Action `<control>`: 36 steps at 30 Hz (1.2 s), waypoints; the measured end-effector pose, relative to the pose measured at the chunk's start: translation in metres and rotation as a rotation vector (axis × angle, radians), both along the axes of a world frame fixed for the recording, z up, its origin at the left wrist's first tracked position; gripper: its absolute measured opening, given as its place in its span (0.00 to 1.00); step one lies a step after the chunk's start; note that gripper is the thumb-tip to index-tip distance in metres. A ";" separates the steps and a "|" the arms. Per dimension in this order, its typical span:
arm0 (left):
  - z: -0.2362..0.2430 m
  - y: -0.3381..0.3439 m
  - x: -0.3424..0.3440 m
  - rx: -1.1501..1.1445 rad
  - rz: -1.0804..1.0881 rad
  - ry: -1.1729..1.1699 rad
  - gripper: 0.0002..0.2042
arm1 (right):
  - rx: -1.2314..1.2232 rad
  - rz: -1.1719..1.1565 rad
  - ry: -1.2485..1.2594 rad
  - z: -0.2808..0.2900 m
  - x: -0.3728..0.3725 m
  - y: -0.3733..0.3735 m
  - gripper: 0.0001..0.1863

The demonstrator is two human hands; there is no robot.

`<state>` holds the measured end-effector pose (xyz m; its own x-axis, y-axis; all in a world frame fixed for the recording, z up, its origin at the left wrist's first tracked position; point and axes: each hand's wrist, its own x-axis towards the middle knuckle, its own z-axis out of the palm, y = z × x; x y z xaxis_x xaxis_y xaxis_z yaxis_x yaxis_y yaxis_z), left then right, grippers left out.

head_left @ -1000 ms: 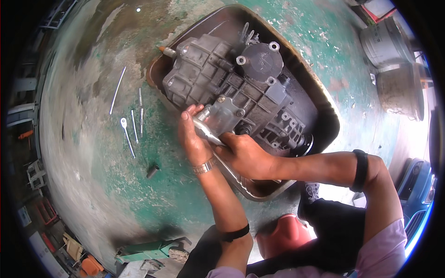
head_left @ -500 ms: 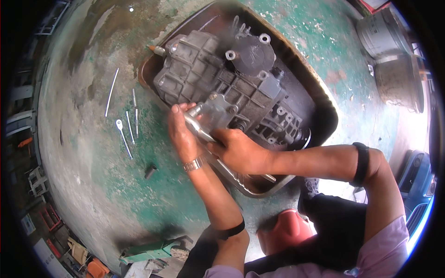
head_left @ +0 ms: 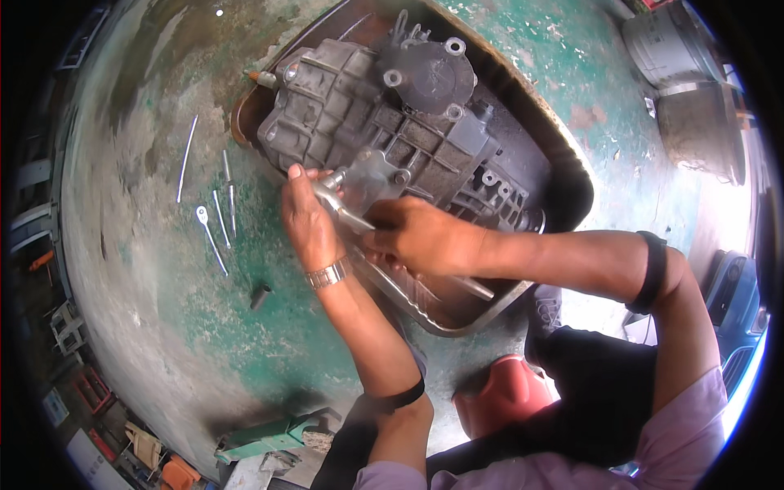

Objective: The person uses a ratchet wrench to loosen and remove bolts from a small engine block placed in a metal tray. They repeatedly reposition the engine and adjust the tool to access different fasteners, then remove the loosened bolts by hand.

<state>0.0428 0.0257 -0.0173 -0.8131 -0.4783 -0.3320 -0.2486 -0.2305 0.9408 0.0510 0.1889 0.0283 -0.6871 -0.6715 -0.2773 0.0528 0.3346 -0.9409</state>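
A grimy metal gear housing (head_left: 327, 98) lies in a worn pan (head_left: 576, 175) on the floor. A silver wrench (head_left: 347, 216) sits with its socket at a bolt on the housing's pale plate (head_left: 367, 175). My left hand (head_left: 310, 224) is closed around the wrench's head end, thumb up. My right hand (head_left: 420, 237) grips its long handle, whose tip sticks out toward lower right. Left of the pan lie a ratchet (head_left: 211, 237), thin metal bars (head_left: 186, 159) and a dark socket (head_left: 260, 297).
Two buckets (head_left: 694, 131) stand upper right and a blue car (head_left: 727, 298) is at the right edge. A red stool-like object (head_left: 506, 392) and a green metal piece (head_left: 269, 437) are near my legs. Assorted clutter (head_left: 143, 449) lines the left edge.
The whole view has shifted slightly. Both hands and the wrench have moved up and left in the picture, my right hand rising a little more than the pan, with both grips kept.
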 end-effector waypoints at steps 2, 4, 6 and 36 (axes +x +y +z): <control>-0.003 -0.002 -0.002 -0.086 -0.028 -0.013 0.22 | -0.025 0.086 0.139 -0.002 -0.007 0.007 0.11; -0.005 -0.005 -0.003 -0.144 -0.054 -0.006 0.22 | -0.028 0.087 0.084 0.001 -0.014 0.014 0.11; -0.008 -0.005 -0.004 -0.172 -0.071 0.004 0.22 | -0.021 0.044 -0.133 0.007 -0.017 0.017 0.10; -0.004 0.002 -0.002 -0.022 -0.015 -0.069 0.24 | 0.135 0.008 -0.455 0.045 -0.017 0.042 0.18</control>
<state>0.0410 0.0273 -0.0214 -0.7957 -0.4743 -0.3766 -0.3160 -0.2053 0.9263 0.0339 0.2312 0.0734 -0.4706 -0.6137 -0.6339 0.4460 0.4544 -0.7711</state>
